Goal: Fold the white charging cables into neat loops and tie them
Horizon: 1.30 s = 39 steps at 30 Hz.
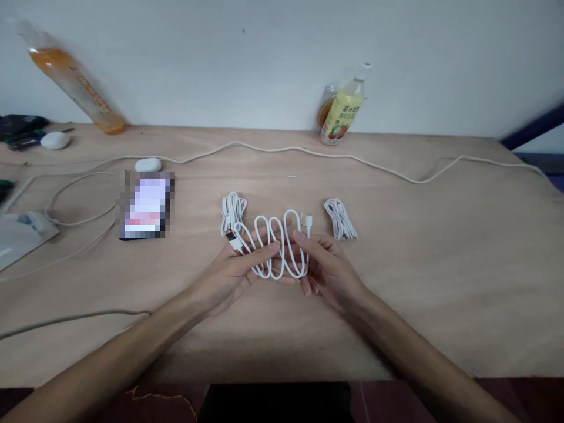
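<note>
Two hands share one white cable (282, 252) above the desk (418, 264), as I follow through the head view. The left hand's (240, 267) thumb presses the loops against the fingers beneath; the right hand's (328, 258) thumb and fingers pinch the row's other end. I judge that this double grip stops springy loops from spilling apart. The larger plug (234, 239) and smaller plug (309, 221) sit at opposite ends. Beyond, the left bundle (233, 211) and right bundle (341, 218) lie well apart, perhaps to avoid tangling.
</note>
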Tool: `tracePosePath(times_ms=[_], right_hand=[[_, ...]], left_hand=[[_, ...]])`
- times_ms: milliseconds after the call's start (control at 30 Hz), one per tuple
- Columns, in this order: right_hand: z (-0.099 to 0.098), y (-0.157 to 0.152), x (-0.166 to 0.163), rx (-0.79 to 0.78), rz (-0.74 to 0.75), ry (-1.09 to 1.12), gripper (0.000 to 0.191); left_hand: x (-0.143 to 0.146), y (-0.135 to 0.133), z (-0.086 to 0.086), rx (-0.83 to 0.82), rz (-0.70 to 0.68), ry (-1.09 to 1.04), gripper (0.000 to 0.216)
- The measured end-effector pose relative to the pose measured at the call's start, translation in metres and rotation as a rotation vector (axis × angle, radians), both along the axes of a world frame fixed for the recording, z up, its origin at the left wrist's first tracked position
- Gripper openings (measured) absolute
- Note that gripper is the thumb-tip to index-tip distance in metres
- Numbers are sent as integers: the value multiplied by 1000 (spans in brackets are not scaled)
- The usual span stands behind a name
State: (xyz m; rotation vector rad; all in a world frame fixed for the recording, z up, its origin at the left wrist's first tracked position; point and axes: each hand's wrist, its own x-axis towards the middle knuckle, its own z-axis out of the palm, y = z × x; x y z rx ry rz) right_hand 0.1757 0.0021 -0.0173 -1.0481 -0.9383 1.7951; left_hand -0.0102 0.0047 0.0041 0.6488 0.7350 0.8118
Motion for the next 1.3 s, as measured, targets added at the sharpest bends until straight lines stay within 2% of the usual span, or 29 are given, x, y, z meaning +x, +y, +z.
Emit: tracePosePath(times_ms=[267, 467, 767, 933, 1067, 1300], right_hand=[[2, -3, 2, -46, 157, 85, 53], [-4, -3, 1, -12, 161, 57, 55], [-2, -1, 1, 31, 124, -11, 51], [1, 1, 4, 102, 143, -72, 48], [4, 3, 7, 142, 168, -117, 39], [12, 3, 7, 166, 161, -107, 33]], left_hand=[[0, 1, 4, 0, -27, -8, 51], [1, 2, 6, 6, -29, 3, 40], [-1, 3, 5, -26, 57, 22, 19], [-2, 2, 5, -1, 9, 55, 29], [-4, 3, 5, 6, -44, 63, 36], [-8, 7, 4, 19, -107, 26, 25]])
